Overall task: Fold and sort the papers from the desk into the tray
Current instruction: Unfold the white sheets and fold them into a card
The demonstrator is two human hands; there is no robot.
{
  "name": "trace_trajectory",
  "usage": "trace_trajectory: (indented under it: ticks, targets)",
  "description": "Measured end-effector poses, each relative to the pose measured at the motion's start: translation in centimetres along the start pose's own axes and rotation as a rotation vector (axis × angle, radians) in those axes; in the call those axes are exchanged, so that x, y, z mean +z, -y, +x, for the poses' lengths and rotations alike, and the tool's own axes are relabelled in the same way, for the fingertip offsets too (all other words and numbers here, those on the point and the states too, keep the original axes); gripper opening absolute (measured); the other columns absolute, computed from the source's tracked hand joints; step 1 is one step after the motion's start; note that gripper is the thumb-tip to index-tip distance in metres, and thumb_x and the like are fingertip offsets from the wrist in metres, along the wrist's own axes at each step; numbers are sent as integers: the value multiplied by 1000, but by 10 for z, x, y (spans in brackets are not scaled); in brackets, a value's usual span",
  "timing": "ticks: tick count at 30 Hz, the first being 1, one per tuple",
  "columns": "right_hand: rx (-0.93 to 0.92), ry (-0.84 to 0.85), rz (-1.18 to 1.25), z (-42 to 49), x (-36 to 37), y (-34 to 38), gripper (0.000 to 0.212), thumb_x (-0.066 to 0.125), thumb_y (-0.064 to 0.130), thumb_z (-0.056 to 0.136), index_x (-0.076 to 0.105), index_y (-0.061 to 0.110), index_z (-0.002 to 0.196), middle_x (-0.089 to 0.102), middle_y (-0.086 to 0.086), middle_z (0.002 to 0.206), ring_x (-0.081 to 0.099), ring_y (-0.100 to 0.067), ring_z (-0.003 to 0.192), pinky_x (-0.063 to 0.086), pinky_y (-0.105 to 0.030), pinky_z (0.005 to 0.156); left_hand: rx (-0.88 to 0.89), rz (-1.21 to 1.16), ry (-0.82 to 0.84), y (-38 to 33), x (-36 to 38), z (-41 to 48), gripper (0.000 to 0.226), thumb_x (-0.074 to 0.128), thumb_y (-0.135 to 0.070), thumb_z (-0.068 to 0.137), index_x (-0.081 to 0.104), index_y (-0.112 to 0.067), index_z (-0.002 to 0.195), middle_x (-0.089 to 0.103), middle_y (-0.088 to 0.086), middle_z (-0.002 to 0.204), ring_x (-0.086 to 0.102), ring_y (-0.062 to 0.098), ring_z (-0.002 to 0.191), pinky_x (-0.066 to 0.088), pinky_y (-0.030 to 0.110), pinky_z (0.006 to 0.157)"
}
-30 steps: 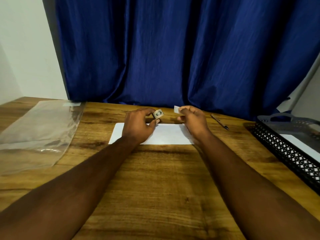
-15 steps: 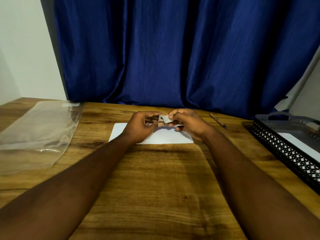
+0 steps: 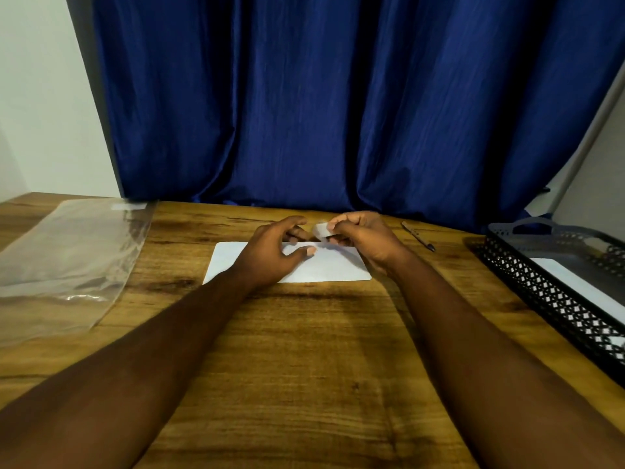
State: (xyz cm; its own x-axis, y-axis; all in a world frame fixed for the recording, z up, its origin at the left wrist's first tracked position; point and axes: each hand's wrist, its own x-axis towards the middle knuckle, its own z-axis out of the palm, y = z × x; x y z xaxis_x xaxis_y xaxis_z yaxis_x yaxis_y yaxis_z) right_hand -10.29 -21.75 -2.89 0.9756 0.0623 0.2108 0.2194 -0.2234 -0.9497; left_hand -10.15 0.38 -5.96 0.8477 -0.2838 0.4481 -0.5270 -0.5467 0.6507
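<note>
So the little whitish roll swapped sides: a second ago the left hand pinched it, now the right hand grips it. Left fingers have let go and spread loose over the paper.

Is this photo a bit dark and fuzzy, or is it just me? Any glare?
Head view: dim, warm light, with soft shadows on the desk; glare streaks the plastic sleeve; the small pale object pinched by the right hand is blurred.

right hand pinching small white piece, left hand over white paper
</note>
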Motion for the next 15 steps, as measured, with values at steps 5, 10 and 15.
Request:
trace_trajectory:
  ticks: [5, 10, 15]
  targets:
    - [-55, -419, -353, 14, -38, -14, 11, 73, 22, 98, 81, 19, 91, 78, 7, 90, 72, -10, 88, 57, -26, 79, 9, 266, 117, 4, 5, 0, 62, 61, -67, 92, 52, -39, 146, 50, -14, 152, 41, 7, 135, 36, 32, 104]
    - [-47, -513, -660, 24, -67, -40, 11, 70, 16, 96, 75, 12, 88, 74, -2, 87, 69, -18, 86, 58, -37, 92, 71, 382, 211, 1, 7, 5, 62, 51, -73, 93, 54, -36, 144, 48, -13, 153, 41, 12, 141, 37, 46, 116]
    - [9, -418, -801, 32, -64, -41, 8, 65, 19, 99, 71, 20, 94, 72, -2, 100, 66, -18, 95, 56, -35, 92, 56, 416, 259, 1, 9, 6, 72, 45, -79, 92, 47, -37, 151, 41, -11, 160, 34, 14, 146, 31, 49, 121]
